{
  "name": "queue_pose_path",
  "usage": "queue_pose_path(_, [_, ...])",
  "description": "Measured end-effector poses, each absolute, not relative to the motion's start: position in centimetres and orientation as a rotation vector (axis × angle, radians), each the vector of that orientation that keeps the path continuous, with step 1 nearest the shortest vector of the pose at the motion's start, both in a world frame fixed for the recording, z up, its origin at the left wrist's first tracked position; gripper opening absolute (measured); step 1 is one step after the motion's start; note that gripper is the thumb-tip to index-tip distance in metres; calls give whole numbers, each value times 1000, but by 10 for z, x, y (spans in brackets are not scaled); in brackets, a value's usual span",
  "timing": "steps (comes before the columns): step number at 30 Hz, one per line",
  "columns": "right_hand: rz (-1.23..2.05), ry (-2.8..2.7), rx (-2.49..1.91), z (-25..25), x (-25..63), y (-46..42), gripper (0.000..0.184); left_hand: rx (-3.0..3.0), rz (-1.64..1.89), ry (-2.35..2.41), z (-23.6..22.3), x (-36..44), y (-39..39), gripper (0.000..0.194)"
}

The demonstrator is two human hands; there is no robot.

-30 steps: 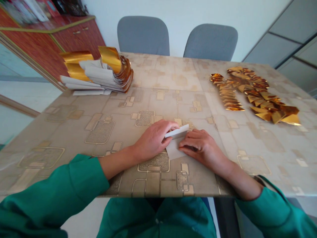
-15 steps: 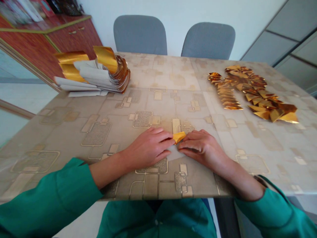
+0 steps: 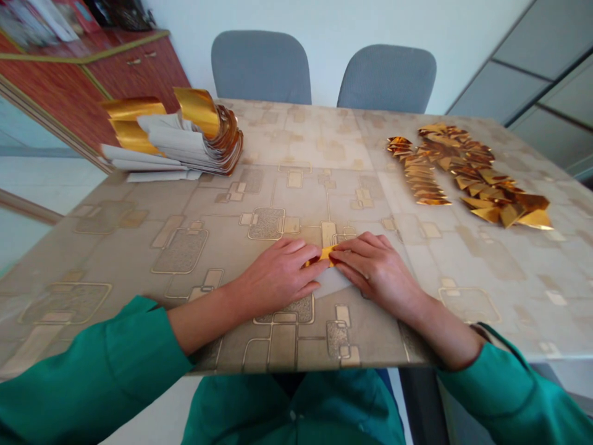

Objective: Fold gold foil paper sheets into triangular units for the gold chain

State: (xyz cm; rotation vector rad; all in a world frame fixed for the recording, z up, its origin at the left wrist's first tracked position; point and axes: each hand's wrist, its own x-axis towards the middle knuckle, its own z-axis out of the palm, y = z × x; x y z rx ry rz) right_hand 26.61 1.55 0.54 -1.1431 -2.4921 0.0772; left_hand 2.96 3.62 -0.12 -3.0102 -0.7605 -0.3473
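Observation:
A small sheet of gold foil paper point(image 3: 330, 279), white on its back, lies on the patterned table point(image 3: 185, 247) near the front edge. Its far edge is folded over, gold side up. My left hand point(image 3: 278, 275) lies on the paper's left part with the fingers pressed flat on the fold. From the right, my right hand point(image 3: 375, 269) presses its fingertips on the same gold fold. Both hands meet at the fold, and most of the paper is hidden beneath them.
A curled stack of gold and white sheets point(image 3: 185, 133) sits at the table's far left. Rows of folded gold pieces point(image 3: 463, 173) lie at the far right. Two grey chairs point(image 3: 262, 65) stand behind the table. A red cabinet point(image 3: 83, 74) is at the left.
The paper's far edge, lifted with its white back showing a second ago, is now folded down gold side up. Both hands have closed in on the fold.

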Motion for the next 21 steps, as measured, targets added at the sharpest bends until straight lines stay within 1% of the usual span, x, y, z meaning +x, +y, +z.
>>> queue_pose_path(6, [23,-2439,-1231,-1,268,18,20,-3048,-410,-689,0,25,39,23])
queue_pose_path(9, [0,-2439,-1233,-2,268,21,20,-3120,-472,-565,3,18,46,20])
queue_pose_path(13, [-22,-2493,-1201,0,269,31,20,-3206,-445,-409,6,12,50,25])
queue_pose_path(17, [-47,-2508,-1147,0,272,44,19,-3217,-374,-433,8,14,47,29])
queue_pose_path(21, [-93,-2400,-1152,-1,274,43,17,-3220,-359,-402,8,17,44,32])
